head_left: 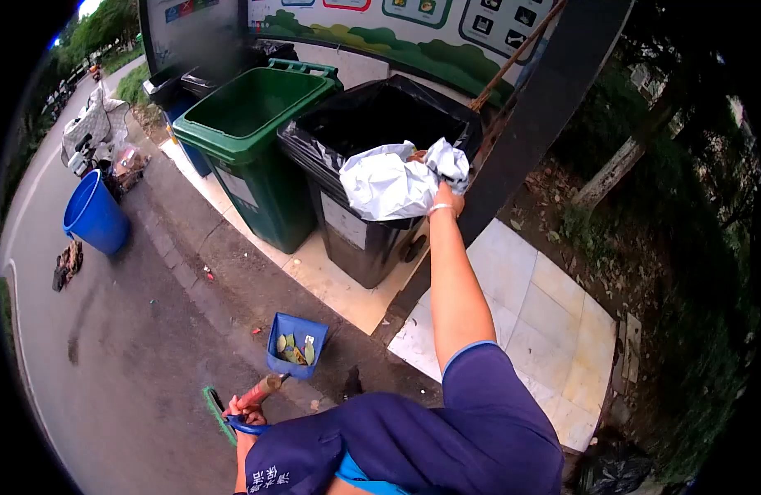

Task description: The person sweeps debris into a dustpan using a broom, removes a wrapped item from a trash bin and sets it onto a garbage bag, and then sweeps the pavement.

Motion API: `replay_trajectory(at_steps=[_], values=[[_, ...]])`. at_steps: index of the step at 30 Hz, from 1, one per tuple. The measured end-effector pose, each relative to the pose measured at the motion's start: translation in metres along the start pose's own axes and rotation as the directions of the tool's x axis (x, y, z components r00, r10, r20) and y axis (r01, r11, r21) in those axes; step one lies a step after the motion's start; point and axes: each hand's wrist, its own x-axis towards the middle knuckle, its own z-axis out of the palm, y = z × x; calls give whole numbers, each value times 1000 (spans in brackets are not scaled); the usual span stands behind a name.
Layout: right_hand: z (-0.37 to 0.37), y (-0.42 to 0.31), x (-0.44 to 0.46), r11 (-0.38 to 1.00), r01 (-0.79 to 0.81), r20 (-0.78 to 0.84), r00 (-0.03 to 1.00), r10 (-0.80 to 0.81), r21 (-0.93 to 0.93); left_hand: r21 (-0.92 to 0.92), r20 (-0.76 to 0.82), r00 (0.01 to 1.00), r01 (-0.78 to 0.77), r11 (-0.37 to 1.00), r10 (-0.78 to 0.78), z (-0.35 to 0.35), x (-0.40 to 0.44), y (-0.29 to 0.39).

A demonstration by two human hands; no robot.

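Observation:
My right hand (449, 200) reaches out at arm's length, its fingers closed on a crumpled white plastic bag (389, 183). The bag hangs over the front rim of a dark bin (346, 227) lined with a black bag (314, 153). Down at the lower left, my left hand (247, 411) is wrapped round a reddish-brown handle (261, 390). That handle points toward a blue dustpan (283, 365) with several leaves in it. A broom head with green bristles (218, 415) shows beside this hand; its handle is mostly hidden.
An open green bin (273, 186) stands left of the lined bin. Farther left on the pavement is a blue bucket (100, 216), with piled rubbish (126, 165) behind it. A dark post (525, 140) and pale tiles (529, 305) lie to the right. A sign board (347, 37) stands behind.

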Motion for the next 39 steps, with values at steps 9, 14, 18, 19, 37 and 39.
replay_trajectory(at_steps=[9, 14, 18, 19, 37, 39], values=[[2, 65, -2, 883, -12, 142, 988, -62, 469, 8, -31, 999, -32, 999, 32, 8, 15, -5], [-10, 68, -27, 761, -128, 184, 983, 11, 636, 92, -14, 999, -37, 995, 39, 24, 9, -7], [-28, 73, -46, 629, -186, 259, 966, -24, 754, 133, -13, 997, -76, 988, 79, 15, 14, 4], [-35, 77, -49, 593, -192, 281, 958, -61, 782, 134, -16, 997, -76, 988, 79, 11, 15, 7], [-45, 94, -50, 488, -520, 656, 739, -156, 701, 47, 270, 963, 6, 999, -18, 10, 10, 11], [-41, 108, -41, 473, -565, 693, 705, -148, 676, 75, 242, 970, 4, 997, -22, -8, 18, 26]])
